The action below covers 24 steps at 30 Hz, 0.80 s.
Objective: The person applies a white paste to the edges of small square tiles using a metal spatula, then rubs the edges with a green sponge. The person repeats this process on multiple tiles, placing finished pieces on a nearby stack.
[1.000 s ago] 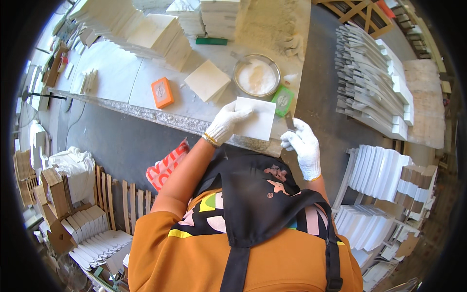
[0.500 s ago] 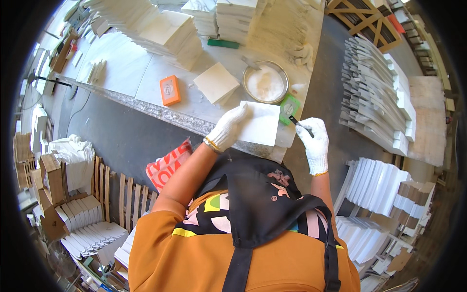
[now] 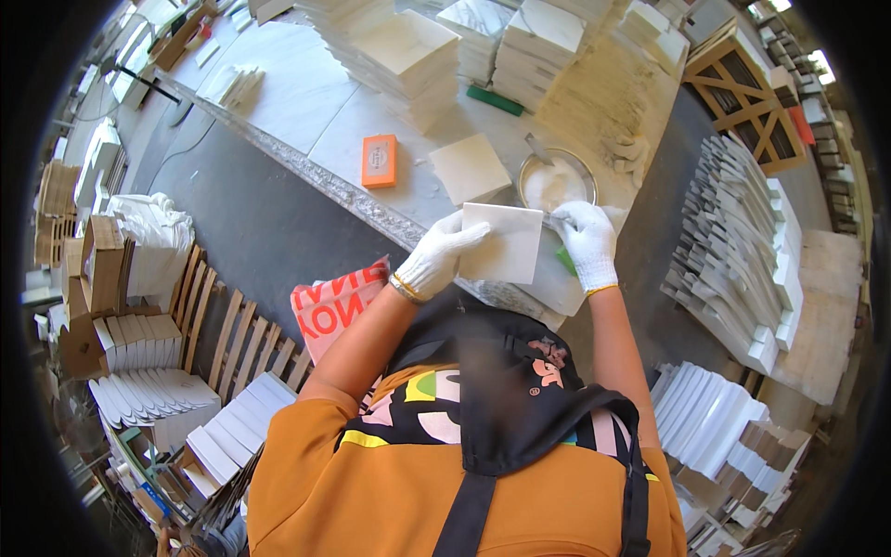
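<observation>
White square tile (image 3: pixel 509 251) hangs by the near edge of the surface (image 3: pixel 297 116), left hand (image 3: pixel 438 258) gripping its left side; right hand (image 3: pixel 588 245) half-curled just beside its right edge, cannot tell what it holds

White-gloved hands (image 3: pixel 588 243), orange shirt (image 3: pixel 371 492), black apron (image 3: pixel 506 413)

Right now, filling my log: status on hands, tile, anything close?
Left hand holding tile. Right hand at its right edge, grip unclear. Bowl, green block close by.
</observation>
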### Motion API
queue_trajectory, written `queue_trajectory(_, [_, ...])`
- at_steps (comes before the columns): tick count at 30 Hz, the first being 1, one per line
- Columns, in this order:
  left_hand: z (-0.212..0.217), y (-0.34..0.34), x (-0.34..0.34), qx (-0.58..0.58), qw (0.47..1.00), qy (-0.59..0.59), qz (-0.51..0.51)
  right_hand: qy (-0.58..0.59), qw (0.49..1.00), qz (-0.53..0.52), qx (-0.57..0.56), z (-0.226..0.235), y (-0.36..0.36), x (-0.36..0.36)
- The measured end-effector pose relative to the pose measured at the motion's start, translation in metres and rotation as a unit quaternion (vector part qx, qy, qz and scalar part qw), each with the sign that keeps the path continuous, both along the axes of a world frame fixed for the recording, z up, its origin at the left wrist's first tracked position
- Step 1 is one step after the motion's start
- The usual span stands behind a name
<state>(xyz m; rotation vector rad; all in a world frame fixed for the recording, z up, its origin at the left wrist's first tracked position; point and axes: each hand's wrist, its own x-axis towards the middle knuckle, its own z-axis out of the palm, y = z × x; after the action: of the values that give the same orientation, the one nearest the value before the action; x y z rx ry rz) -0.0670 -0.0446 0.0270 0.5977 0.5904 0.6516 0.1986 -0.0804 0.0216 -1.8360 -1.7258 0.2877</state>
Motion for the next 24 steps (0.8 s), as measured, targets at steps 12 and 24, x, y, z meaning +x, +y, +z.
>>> queue_trajectory(12, [0.013, 0.007, -0.004, 0.051, 0.998, 0.031, 0.027, 0.144, 0.987, -0.055, 0.043, 0.063, -0.025, -0.028])
queue_trajectory(24, [0.044, 0.000, 0.026, 0.309, 0.939, 0.131, -0.073, 0.181, 0.971, -0.155, 0.022, 0.077, -0.055, -0.028])
